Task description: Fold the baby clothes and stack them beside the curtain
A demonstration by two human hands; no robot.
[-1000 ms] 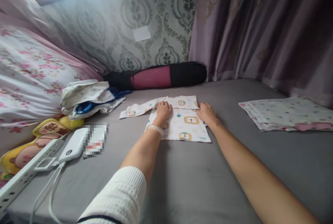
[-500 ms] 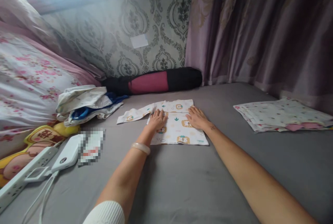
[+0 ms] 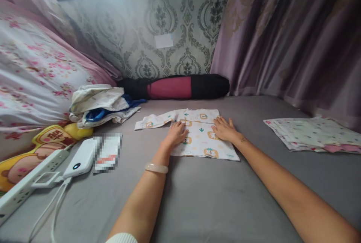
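Note:
A small white long-sleeved shirt (image 3: 201,143) with orange lion-like prints and green leaves lies flat on the grey sheet. One sleeve stretches out to the left, and a strip along the far edge looks folded across the body. My left hand (image 3: 177,133) rests palm down on the left part of the cloth, its fingers stretched out. On the right side my right hand (image 3: 225,129) lies flat with fingers spread, touching the edge of the shirt. Neither hand grips anything. Cloth under both palms is hidden.
Folded clothes (image 3: 313,134) lie stacked at the right. A loose heap of clothes (image 3: 98,104) sits at the left, near a power strip (image 3: 31,179), a white power bank (image 3: 81,158) with cables, and a yellow plush toy (image 3: 50,137). A black and red long bag (image 3: 172,87) lies against the wall.
The whole scene has shifted to the right as the camera turned slightly left. Both hands stay flat on the shirt, which looks much the same.

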